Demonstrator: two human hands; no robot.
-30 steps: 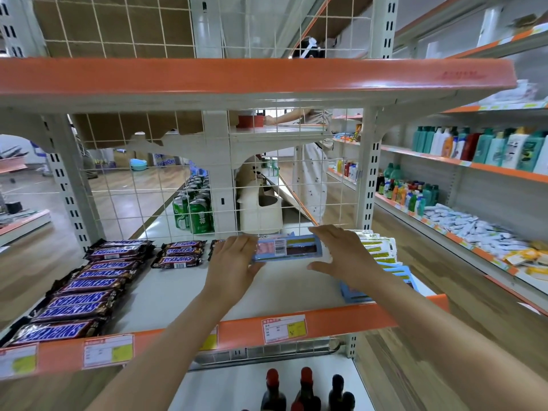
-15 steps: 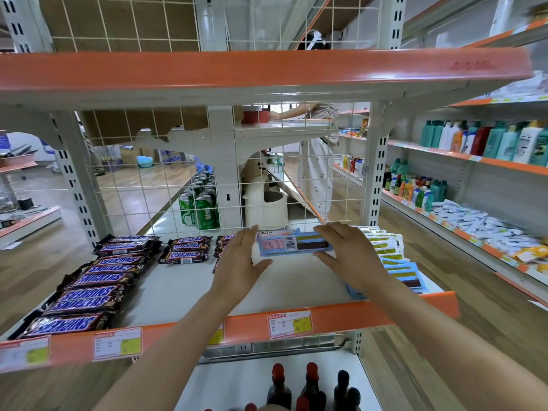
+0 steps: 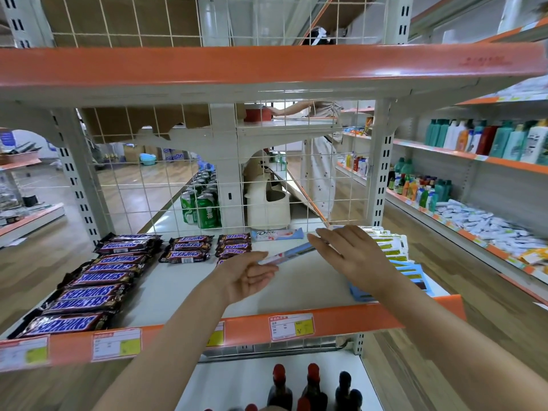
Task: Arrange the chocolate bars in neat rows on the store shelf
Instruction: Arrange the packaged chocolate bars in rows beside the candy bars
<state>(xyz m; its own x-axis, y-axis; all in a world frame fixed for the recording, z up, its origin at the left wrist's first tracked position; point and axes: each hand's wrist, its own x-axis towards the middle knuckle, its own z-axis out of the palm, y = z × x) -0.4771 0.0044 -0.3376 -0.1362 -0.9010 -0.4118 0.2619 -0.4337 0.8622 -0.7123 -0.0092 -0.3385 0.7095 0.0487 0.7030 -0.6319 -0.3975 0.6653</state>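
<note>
- The store shelf [image 3: 178, 280] is white with an orange front edge, and a wire grid stands at its far side.
- Price tags [image 3: 292, 327] are stuck along the orange edge.
- Many brown and blue Snickers bars [image 3: 89, 280] lie in a long row on the left side of the shelf, from near to far.
- More Snickers bars sit in two short piles [image 3: 189, 252] at the far middle, just right of the long row.
- A light blue chocolate bar [image 3: 277, 234] lies flat at the far edge, by the wire grid, just right of the short piles.
- A stack of yellow and blue packs [image 3: 394, 253] lies on the right side of the shelf.
- Green cans [image 3: 204, 209] stand behind the wire grid.
- Dark bottles with red caps [image 3: 296, 390] stand on the shelf below.
- The left hand [image 3: 246, 277] is palm up over the middle of the shelf, and its fingers curl round the near end of a thin blue bar [image 3: 292, 253].
- The thin blue bar is tilted and held up above the shelf, between the two hands.
- The right hand [image 3: 353, 256] has loose, straight fingers, and its fingertips are at the far end of the thin blue bar; I cannot tell if they touch it.
</note>
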